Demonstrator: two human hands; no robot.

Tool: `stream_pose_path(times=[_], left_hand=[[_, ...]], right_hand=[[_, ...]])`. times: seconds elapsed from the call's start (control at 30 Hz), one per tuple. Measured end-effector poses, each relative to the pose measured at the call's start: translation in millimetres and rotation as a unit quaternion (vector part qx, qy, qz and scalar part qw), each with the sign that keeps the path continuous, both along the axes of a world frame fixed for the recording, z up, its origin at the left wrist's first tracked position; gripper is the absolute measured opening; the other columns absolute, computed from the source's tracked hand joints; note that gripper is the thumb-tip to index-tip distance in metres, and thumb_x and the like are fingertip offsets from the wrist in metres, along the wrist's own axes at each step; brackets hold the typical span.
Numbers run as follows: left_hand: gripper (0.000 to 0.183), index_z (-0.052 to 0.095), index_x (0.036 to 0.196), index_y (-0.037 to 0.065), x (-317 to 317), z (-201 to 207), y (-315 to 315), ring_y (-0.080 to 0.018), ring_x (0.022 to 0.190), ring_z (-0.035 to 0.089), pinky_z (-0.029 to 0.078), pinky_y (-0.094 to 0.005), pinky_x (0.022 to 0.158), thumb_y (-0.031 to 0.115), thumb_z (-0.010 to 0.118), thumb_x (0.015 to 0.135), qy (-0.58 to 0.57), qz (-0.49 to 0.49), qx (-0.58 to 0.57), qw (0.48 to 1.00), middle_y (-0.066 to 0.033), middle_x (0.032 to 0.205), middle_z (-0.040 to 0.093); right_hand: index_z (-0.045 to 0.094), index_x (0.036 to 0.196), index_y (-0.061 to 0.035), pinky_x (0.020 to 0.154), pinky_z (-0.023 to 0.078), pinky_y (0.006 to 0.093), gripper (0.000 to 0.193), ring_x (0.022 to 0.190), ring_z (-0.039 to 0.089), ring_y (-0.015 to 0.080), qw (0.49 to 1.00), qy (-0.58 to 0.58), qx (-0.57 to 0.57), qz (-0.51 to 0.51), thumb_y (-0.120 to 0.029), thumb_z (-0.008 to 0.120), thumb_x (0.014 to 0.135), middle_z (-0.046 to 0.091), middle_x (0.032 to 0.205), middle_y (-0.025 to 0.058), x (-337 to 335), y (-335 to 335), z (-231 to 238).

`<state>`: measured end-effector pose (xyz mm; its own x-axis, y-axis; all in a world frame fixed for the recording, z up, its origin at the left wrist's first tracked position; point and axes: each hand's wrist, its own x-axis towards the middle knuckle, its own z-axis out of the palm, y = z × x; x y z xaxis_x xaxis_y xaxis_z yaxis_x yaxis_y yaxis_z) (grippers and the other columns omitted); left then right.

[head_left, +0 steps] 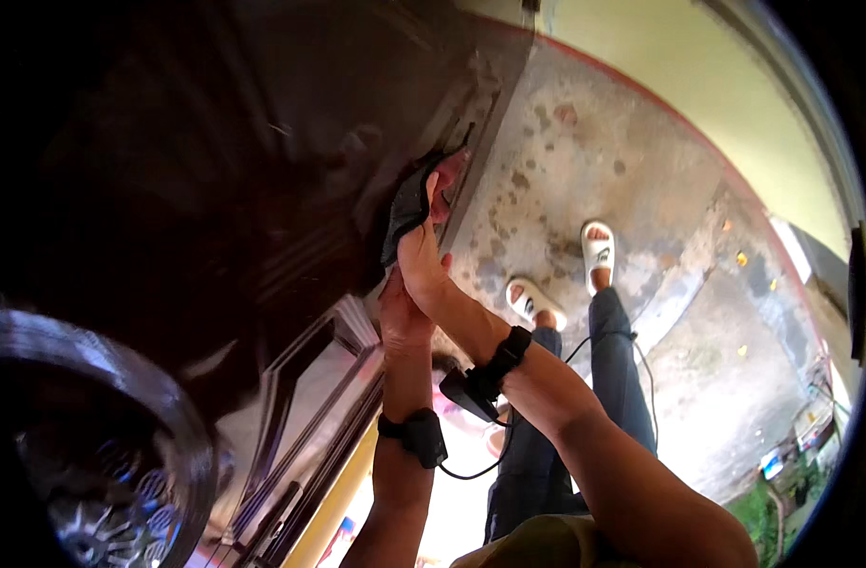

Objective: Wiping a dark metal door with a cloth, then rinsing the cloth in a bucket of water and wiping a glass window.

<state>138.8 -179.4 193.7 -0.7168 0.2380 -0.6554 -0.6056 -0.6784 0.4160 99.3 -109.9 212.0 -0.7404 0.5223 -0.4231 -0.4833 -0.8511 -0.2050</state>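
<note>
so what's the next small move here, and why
Probably slide the black cloth a little along the border of the glossy dark brown panel: the right hand appears to hold it against the panel close to that edge, while the left hand, just below near the right wrist, seems free of the cloth.

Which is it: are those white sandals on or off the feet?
On: toes show past the straps of the white sandals, and ankles rise behind them into dark trousers.
</note>
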Motion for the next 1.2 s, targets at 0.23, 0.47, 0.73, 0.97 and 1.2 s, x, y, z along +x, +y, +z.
stream_pose_path(times=[0.23,0.47,0.73,0.97,1.2], left_hand=[[0.046,0.039,0.142,0.004,-13,128,80,-0.0224,0.132,0.043,0.021,-0.0541,0.117,0.02,0.04,0.099,0.018,-0.013,-0.089,0.996,-0.0079,0.144,0.045],[0.05,0.037,0.144,0.005,-45,228,119,-0.024,0.134,0.042,0.029,-0.0525,0.112,0.02,0.043,0.096,0.166,-0.091,0.016,0.982,-0.0098,0.145,0.045],[0.047,0.034,0.146,0.005,-87,334,181,-0.0288,0.138,0.035,0.03,-0.0566,0.11,0.023,0.035,0.102,0.226,-0.122,0.12,0.959,-0.0103,0.149,0.039],[0.043,0.047,0.136,0.007,-128,424,228,-0.0256,0.131,0.044,0.032,-0.0424,0.11,0.033,0.04,0.102,0.323,-0.169,0.157,0.918,-0.0103,0.14,0.05],[0.048,0.048,0.135,0.008,-157,412,210,-0.0234,0.127,0.046,0.033,-0.041,0.108,0.041,0.043,0.1,0.375,-0.203,0.086,0.901,-0.0062,0.138,0.051]], right_hand=[[-0.008,0.154,-0.0137,0.081,0.037,0.0175,0.071,0.089,0.04,0.01,0.896,-0.175,0.341,0.226,-0.02,0.04,0.102,0.043,0.116,-0.0012,-24,45,54],[-0.009,0.153,-0.0063,0.118,0.002,0.0472,0.069,0.146,-0.007,0.042,0.811,-0.119,0.564,0.097,-0.042,0.024,0.104,-0.012,0.158,0.0212,-66,104,177],[-0.007,0.15,0.0035,0.117,-0.002,0.0517,0.068,0.143,-0.011,0.0486,0.804,-0.116,0.579,0.075,-0.01,0.031,0.096,-0.014,0.154,0.031,-117,180,306],[-0.001,0.153,-0.0049,0.112,0.007,0.0638,0.07,0.145,-0.005,0.0468,0.744,-0.149,0.651,-0.018,-0.009,0.038,0.095,-0.008,0.159,0.0219,-183,257,420],[0.013,0.153,-0.0048,0.114,0.015,0.0576,0.062,0.148,0.008,0.0344,0.697,-0.115,0.701,-0.097,-0.003,0.036,0.095,0.006,0.161,0.0161,-186,243,434]])
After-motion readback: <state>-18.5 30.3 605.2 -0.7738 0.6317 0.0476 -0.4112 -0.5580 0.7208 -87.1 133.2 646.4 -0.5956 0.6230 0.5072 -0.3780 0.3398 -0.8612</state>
